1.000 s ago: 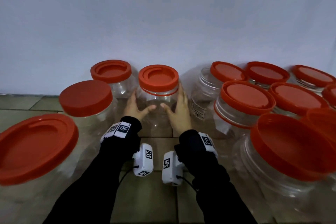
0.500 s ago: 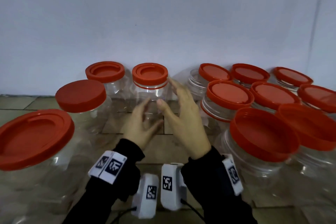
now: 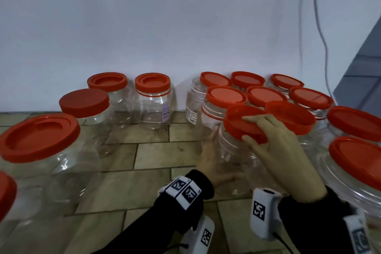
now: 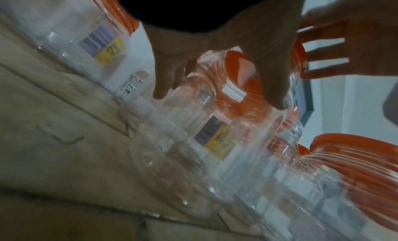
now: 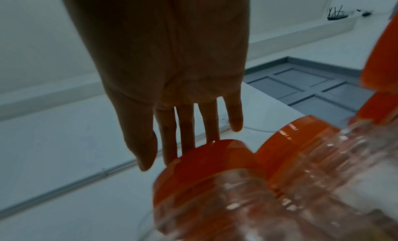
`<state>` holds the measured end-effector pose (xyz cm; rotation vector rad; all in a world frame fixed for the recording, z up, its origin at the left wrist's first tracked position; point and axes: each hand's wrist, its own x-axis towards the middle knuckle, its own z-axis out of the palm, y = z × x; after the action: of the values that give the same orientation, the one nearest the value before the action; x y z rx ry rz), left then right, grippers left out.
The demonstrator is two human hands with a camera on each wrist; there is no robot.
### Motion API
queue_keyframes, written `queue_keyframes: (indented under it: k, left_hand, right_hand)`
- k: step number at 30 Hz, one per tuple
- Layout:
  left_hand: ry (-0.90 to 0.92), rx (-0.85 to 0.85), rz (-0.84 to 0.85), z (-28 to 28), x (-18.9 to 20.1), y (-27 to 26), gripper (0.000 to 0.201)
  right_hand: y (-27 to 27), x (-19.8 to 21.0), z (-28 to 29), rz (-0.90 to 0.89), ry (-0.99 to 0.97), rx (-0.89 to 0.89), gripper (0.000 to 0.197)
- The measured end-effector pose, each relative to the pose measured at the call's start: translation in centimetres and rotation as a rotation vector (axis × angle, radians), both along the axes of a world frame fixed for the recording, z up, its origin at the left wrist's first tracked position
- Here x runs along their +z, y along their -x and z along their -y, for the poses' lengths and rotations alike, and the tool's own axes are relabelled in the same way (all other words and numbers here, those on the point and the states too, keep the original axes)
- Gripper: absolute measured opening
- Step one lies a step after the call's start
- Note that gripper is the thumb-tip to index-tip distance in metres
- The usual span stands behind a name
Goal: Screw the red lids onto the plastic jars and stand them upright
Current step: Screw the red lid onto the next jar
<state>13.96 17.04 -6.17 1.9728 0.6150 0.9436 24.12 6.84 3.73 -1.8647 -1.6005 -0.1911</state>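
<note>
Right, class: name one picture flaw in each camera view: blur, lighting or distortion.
Head view: sharp, evenly lit, but the wide lens swells the near-left jar. Left wrist view: smeared by blur, left hand backlit and dark. Right wrist view: right hand a dim silhouette, held jar blurred.

Head camera: high, facing forward and down over tiled floor (image 3: 132, 181) to wall (image 3: 165, 27) at 12 o'clock. Left wrist camera: low, tilted, close beside jar (image 4: 189, 159). Right wrist camera: close beside red lid (image 5: 200, 164). All three share this jar, 1 o'clock from the wearer.
</note>
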Motion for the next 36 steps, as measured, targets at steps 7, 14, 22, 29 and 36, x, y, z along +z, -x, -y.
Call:
queue_keyframes:
  k: [7,14,22,29,36]
  left_hand:
    - [0.145,-0.01,0.107,1.0,1.9,1.9,0.098]
    - [0.015,0.236,-0.007,-1.7,1.8,9.0,0.117]
    - [-0.236,0.362,-0.243,-3.0,1.9,14.6,0.116]
    - [-0.238,0.372,-0.318,-3.6,1.9,15.5,0.119]
    - [-0.259,0.35,-0.456,-3.7,2.0,14.7,0.115]
  right_hand:
    - [0.2,-1.4,0.6,0.112,-0.007,0.072,0.036]
    - [2.1,-1.0,-1.7,-0.417,-0.347,0.26,0.046]
    - [3.4,-4.9,-7.9,-0.919,-0.016,0.378,0.025]
    - [3.5,-6.0,-9.8,-0.89,0.078,0.36,0.019]
    - [4.5,-5.0,-9.6,-0.619,0.167,0.333,0.051]
